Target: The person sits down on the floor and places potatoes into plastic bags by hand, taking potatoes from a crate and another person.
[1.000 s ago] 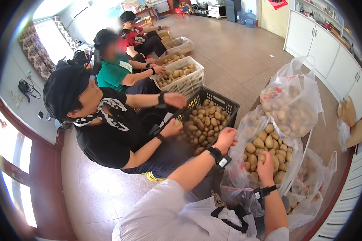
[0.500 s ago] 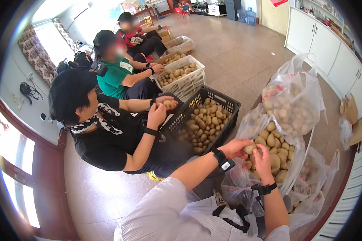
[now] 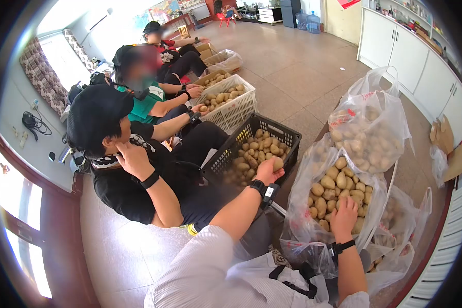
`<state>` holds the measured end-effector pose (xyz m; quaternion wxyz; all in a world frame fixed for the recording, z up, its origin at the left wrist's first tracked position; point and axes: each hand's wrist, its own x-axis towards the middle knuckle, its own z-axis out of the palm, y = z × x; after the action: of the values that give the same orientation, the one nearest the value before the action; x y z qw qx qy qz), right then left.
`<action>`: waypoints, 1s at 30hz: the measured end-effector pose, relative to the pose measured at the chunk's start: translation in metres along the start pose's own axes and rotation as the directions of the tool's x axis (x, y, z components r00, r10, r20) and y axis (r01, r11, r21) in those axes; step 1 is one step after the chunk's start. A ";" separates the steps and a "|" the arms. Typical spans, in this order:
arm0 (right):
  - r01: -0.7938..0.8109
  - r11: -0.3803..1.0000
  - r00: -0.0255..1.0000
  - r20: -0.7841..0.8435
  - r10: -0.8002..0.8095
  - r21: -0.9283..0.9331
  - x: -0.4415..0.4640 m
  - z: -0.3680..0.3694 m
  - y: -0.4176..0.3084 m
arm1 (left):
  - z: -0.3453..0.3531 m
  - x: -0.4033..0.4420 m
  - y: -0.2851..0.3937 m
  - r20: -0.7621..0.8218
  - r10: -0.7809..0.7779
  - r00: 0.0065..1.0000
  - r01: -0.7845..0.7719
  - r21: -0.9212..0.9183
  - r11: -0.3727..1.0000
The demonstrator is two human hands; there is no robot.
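My left hand (image 3: pixel 268 172) is closed on a potato (image 3: pixel 277 164) and hangs over the near right side of the black plastic crate (image 3: pixel 297 141), which holds many potatoes. My right hand (image 3: pixel 343 219) rests on the potatoes (image 3: pixel 329 182) inside an opened clear plastic bag (image 3: pixel 297 205). Its fingers are slightly apart and touch the top layer; their tips are partly lost among the potatoes. Both my wrists wear black bands.
Behind the opened bag stands another full bag of potatoes (image 3: pixel 369 131); more bags (image 3: pixel 395 241) lie at the right. A co-worker in black (image 3: pixel 128 190) sits left of the crate. Farther off, people sit by a white crate (image 3: pixel 236 110). White cabinets (image 3: pixel 400 51) line the right.
My hands were together on one potato above the bag. The left has moved left over the black crate with a potato; the right has lowered onto the bagged potatoes. The co-worker raised a hand to the head.
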<state>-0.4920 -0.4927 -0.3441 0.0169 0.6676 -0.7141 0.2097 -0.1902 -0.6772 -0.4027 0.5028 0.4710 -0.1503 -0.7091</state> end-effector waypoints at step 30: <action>-0.225 0.907 0.966 -0.043 0.256 0.357 -0.006 0.034 0.052 | -0.086 0.050 0.008 -0.250 0.112 0.962 -0.009 0.380 0.925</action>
<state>-0.5330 -0.4969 -0.3909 -0.0962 0.5568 -0.7409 0.3629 -0.1181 -0.7013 -0.4668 0.4407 0.6446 -0.2285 -0.5814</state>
